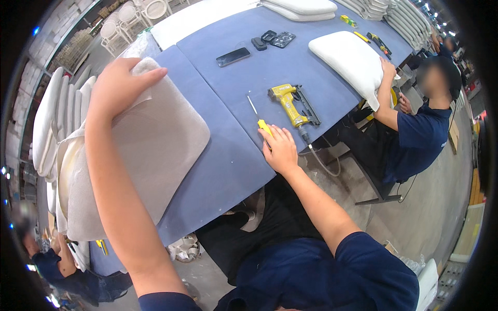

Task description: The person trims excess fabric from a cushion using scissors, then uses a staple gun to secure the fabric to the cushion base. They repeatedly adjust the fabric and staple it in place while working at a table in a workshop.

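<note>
My left hand (122, 85) is hooked over the far edge of a light grey fabric seat cushion (155, 140), thumb on its near face and the other fingers mostly hidden. That cushion leans at the left of the blue-grey table, beside a stack of pale cushions. On the tabletop, my right hand (281, 149) is closed round the yellow handle of a screwdriver (264, 127), whose thin shaft points away from me. Just right of it lies a yellow staple gun (290, 106) with a hose running off the table edge.
A phone (233, 57) and small black items lie farther back on the table (218, 135). At the right, a co-worker (423, 119) handles a white cushion (347, 65). Stacked cushions (407, 23) stand at the far right; another person (62, 264) is at the lower left.
</note>
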`<state>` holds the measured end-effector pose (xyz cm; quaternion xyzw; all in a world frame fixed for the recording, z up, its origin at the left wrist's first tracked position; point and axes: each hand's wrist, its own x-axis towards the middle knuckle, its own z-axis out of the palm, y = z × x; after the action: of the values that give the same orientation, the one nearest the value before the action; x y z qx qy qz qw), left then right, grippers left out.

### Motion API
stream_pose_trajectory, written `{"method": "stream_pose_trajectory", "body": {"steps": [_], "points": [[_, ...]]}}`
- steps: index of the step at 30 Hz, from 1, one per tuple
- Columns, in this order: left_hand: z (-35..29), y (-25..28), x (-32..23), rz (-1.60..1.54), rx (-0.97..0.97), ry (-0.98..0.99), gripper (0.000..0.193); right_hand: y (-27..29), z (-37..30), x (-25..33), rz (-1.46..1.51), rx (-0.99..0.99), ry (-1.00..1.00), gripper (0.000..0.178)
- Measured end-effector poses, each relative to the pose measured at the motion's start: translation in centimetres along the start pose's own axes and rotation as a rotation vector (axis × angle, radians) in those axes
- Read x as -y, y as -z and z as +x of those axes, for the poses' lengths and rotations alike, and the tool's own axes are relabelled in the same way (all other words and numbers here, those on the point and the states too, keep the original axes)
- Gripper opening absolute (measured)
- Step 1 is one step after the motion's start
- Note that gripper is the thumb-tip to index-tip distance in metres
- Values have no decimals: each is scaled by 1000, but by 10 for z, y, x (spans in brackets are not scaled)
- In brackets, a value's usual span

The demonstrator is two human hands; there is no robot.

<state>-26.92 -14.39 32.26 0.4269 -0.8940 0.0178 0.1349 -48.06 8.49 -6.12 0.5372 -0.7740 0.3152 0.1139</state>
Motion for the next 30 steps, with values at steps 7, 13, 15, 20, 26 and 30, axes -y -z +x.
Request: {"method": "stream_pose_trajectory", "body": {"steps": [7, 13, 15, 20, 26, 30], "points": [[8, -12, 7, -15, -55, 0, 83, -4, -2, 0, 63, -88, -26, 38], [-7, -6, -11, -13, -49, 4, 82, -2, -1, -1, 68, -90, -15, 38], [-9, 4, -26, -50, 108, 86, 82, -1, -2, -3, 65, -84, -25, 38], [-25, 3, -40, 20, -17, 13, 80, 2, -3, -4, 108, -84, -40, 37], [-43, -1, -61, 116, -36, -18, 79, 4, -4, -5, 149, -65, -72, 37], [-46, -6, -73, 225, -135, -137, 65, 1, -4, -8, 183, -72, -98, 37]]}}
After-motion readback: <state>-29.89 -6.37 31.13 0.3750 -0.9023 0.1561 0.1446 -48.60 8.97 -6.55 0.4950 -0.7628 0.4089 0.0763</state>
